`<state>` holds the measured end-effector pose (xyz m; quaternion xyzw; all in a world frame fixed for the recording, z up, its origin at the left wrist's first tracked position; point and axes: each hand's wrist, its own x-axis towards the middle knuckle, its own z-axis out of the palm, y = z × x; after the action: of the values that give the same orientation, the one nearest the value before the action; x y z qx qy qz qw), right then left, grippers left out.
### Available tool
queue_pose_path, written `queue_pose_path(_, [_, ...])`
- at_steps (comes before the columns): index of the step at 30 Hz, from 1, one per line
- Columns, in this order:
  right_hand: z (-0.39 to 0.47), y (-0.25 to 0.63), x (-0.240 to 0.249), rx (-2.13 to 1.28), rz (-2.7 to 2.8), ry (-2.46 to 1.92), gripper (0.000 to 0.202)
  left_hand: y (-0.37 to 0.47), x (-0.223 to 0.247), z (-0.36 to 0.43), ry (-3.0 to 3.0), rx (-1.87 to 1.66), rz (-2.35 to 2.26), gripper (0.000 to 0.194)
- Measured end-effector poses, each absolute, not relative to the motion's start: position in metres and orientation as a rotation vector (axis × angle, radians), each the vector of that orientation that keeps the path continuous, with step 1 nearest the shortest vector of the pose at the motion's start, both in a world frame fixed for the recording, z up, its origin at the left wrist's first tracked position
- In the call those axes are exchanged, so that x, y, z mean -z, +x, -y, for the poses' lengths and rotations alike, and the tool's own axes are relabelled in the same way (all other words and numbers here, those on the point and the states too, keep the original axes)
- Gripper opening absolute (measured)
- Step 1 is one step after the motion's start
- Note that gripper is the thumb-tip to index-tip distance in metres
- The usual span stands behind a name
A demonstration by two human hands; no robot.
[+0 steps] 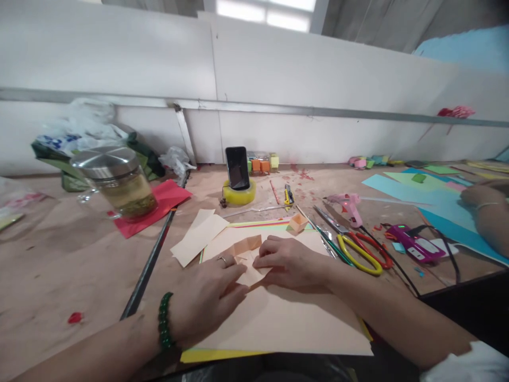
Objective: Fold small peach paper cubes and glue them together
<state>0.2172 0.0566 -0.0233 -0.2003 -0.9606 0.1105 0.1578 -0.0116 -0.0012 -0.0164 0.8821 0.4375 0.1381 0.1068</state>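
A partly folded piece of peach paper [248,260] lies on a stack of paper sheets [286,323], with some of its edges standing up. My left hand [209,292], with a ring and a green bead bracelet, holds the left side of the folded piece between bent fingers. From the right, my right hand [292,260] presses its curled fingers on the same piece; its fingertips are partly hidden. A small peach paper box [298,223] sits just beyond my right hand. Pale cut paper pieces [199,236] lie at the stack's upper left.
Scissors [358,246], a pink glue gun [350,207] and a purple power strip [417,245] lie right. A phone [237,167] leans on a tape roll [239,192]. A glass jar [123,185] stands left on red paper [170,196]. Another person's hand [483,204] rests far right.
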Motion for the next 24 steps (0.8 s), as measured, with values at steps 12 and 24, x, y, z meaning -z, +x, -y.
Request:
queue_pose_path(12, [-0.059, 0.216, 0.029, -0.327, 2.722, -0.529, 0.017, -0.013, 0.025, -0.002, 2.722, -0.35, -1.278, 0.022])
queue_pose_path(24, [-0.062, 0.203, 0.035, -0.772, 2.296, -1.294, 0.026, -0.011, 0.012, -0.013, 2.359, -0.229, -1.696, 0.016])
